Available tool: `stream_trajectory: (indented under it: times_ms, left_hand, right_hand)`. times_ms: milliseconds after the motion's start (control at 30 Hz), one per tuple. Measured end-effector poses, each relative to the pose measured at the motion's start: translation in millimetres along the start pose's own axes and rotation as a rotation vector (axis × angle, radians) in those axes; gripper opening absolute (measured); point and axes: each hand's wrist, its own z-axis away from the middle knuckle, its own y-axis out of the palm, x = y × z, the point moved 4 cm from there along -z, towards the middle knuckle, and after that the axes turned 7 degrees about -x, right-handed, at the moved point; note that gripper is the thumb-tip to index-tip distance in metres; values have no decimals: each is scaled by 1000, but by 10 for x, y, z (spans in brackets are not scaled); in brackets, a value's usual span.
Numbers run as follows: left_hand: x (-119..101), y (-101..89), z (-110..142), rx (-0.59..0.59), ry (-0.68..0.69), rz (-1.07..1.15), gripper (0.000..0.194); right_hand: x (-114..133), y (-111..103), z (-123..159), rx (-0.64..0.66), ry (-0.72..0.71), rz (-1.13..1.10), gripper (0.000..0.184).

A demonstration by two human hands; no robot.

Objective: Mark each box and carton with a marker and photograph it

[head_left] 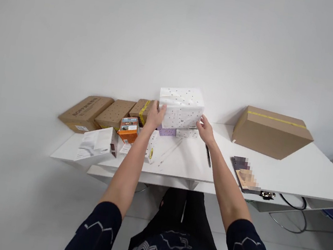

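A white box (180, 108) with small dark spots is held between my two hands at the back of the table, near the wall. My left hand (155, 116) presses against its left side, the thumb on the front face. At the lower right corner, my right hand (205, 130) grips it with curled fingers. Below the box, a purple box (167, 131) and a smaller white spotted box (187, 133) show in part. To the left of my left forearm is an orange box (128, 130). A thin black object (208, 155) lies beside my right wrist.
Several brown cartons, including a printed one (89, 111), line the back left. A white carton (97, 144) sits at the front left edge. A large brown carton (273, 134) with yellow tape stands back right. A phone (244, 174) lies by the white table's (327, 178) front edge.
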Motion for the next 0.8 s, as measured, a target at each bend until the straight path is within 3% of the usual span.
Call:
stream_trajectory:
  times_ms: [100, 233, 300, 367, 433, 500, 633, 700, 800]
  left_hand:
    - [159, 57, 242, -86, -26, 14, 64]
    - [239, 200, 903, -114, -19, 27, 49]
    - [167, 395, 1233, -27, 33, 44, 39]
    - [18, 652, 1511, 104, 112, 69, 32]
    - [-158, 914, 1714, 222, 175, 92, 28]
    - [-314, 1156, 1833, 327, 194, 112, 28]
    - [-505, 1559, 1871, 486, 28, 217, 34]
    - [-592, 1750, 1841, 560, -102, 298, 42]
    - [-798, 2068, 1773, 685, -254, 425, 57]
  right_hand:
    - [-191, -259, 40, -71, -13, 108, 60]
    - [-293, -1194, 35, -389, -159, 603, 50]
    - [-340, -1699, -65, -520, -117, 857, 55]
    - [-419, -2067, -194, -508, -38, 1014, 65]
    - [-517, -2256, -269, -394, 39, 1062, 69]
    - [-582, -2304, -221, -303, 85, 1067, 66]
    - [-578, -2323, 214, -325, 1, 1022, 52]
    - [-593, -2494, 495, -471, -76, 970, 46]
    - [-744, -3033, 852, -918, -24, 918, 48]
